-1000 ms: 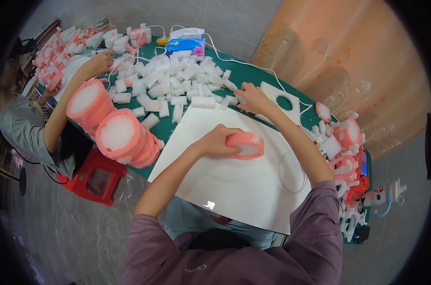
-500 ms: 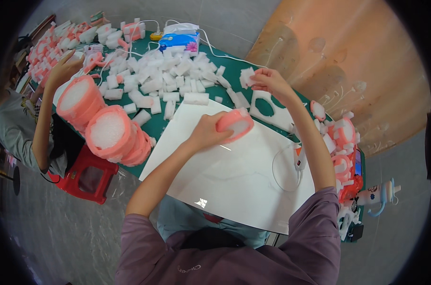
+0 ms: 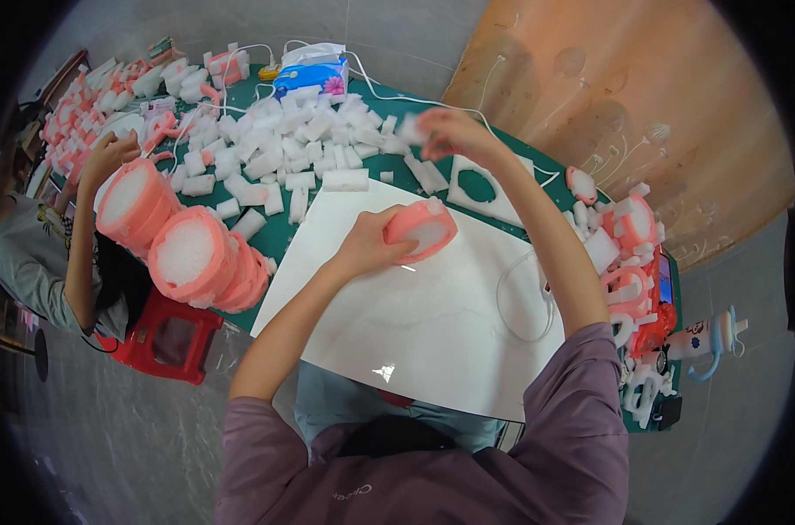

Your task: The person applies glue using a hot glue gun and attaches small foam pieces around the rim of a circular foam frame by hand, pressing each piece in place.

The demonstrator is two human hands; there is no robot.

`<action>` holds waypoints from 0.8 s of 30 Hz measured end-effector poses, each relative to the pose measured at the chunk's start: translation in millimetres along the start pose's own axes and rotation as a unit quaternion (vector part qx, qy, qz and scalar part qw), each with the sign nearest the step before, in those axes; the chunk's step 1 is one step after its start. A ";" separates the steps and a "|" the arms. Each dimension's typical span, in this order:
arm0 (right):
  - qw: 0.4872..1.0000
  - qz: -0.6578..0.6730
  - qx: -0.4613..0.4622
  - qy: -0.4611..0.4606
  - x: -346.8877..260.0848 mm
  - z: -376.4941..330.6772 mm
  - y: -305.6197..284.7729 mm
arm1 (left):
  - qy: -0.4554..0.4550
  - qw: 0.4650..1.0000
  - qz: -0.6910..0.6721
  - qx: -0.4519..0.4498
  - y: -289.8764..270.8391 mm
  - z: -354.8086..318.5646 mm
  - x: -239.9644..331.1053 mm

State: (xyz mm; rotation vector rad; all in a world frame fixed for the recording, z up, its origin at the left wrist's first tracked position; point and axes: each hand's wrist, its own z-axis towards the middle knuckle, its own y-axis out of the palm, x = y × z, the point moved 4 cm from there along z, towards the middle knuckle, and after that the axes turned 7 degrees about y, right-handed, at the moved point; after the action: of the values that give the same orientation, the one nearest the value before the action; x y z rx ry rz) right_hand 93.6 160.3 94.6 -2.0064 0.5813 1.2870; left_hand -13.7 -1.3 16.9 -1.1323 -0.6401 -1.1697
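Observation:
Over the white board point(image 3: 354, 324), my left hand point(image 3: 369, 241) is closed round a rounded pink foam piece point(image 3: 421, 232) with a white middle. My right hand point(image 3: 463, 136) is raised above the far side of the table, blurred by motion, with a white foam bit point(image 3: 410, 131) at its fingertips. Just left of that hand lies a large heap of white foam blocks point(image 3: 301, 140). Below its forearm lies a flat white foam sheet point(image 3: 511, 197) with a round hole cut out.
Stacked pink-and-white foam rounds point(image 3: 183, 249) stand left of the board. Another person's hand point(image 3: 113, 157) is beyond them, near a red stool point(image 3: 165, 341). A tissue pack point(image 3: 310, 74) and white cables are at the back. More pink foam pieces point(image 3: 629, 227) crowd the right end.
My right hand has swung left and away toward the heap of foam blocks, carrying the white foam bit. The left hand keeps its hold on the pink foam piece.

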 end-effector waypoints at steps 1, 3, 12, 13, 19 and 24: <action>0.930 -0.367 0.035 -0.002 -0.5 4.7 2.5 | -0.003 1.000 0.001 -0.008 0.3 0.1 0.9; 0.954 -0.298 0.009 -0.002 -0.4 7.1 7.3 | -0.003 1.000 0.002 -0.005 -1.2 -0.9 -0.5; 0.993 -0.050 0.062 -0.086 -8.9 -20.5 5.3 | 0.001 1.000 -0.006 -0.009 -1.0 -0.1 -1.2; 0.993 -0.051 0.062 -0.084 -10.5 -27.4 5.9 | 0.006 1.000 -0.005 -0.007 -0.6 0.4 -1.2; 0.944 -0.258 0.130 -0.161 -3.3 -69.1 12.4 | -0.010 1.000 0.020 0.007 -2.4 -0.9 3.1; 0.917 -0.250 0.163 -0.263 6.4 -114.8 29.5 | -0.014 0.999 0.032 0.028 -1.0 -3.6 6.9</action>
State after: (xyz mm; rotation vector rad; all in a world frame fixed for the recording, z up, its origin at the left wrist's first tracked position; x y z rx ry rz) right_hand 146.2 55.4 112.7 -1.3279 0.0102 1.2318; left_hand -13.0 -7.2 22.0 -1.1158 -0.6498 -1.0758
